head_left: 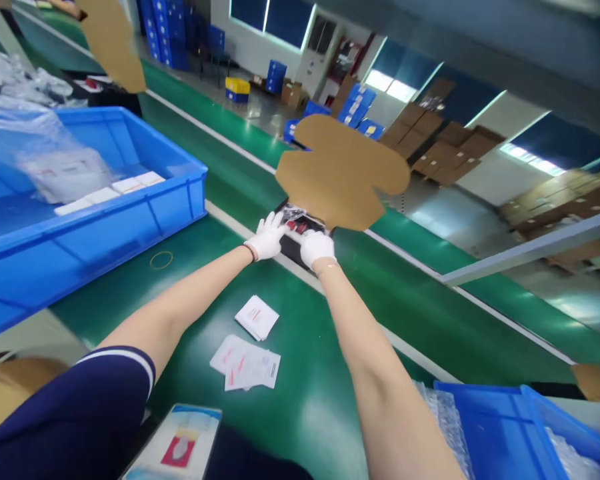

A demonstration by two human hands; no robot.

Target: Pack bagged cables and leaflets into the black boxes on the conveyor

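Observation:
A black box (291, 249) with a large brown cardboard lid flap (337, 170) standing up behind it sits on the green conveyor belt. Small red pieces (297, 227) and clear plastic show inside it. My left hand (269, 238), in a white glove, rests at the box's left side with its fingers stretched and spread. Curled over the near right rim, my right hand (317, 249), also gloved, grips the box; its fingertips are partly hidden. Closer to me lie a stack of white booklets (257, 317) and several printed leaflets (253, 365).
A large blue bin (180, 193) with bagged items and white boxes stands at left. Beside it lies a rubber band (161, 260). Blue bins (490, 427) with bubble wrap are at lower right. A metal bar (530, 243) slants across the right. Another cardboard flap (111, 47) rises at upper left.

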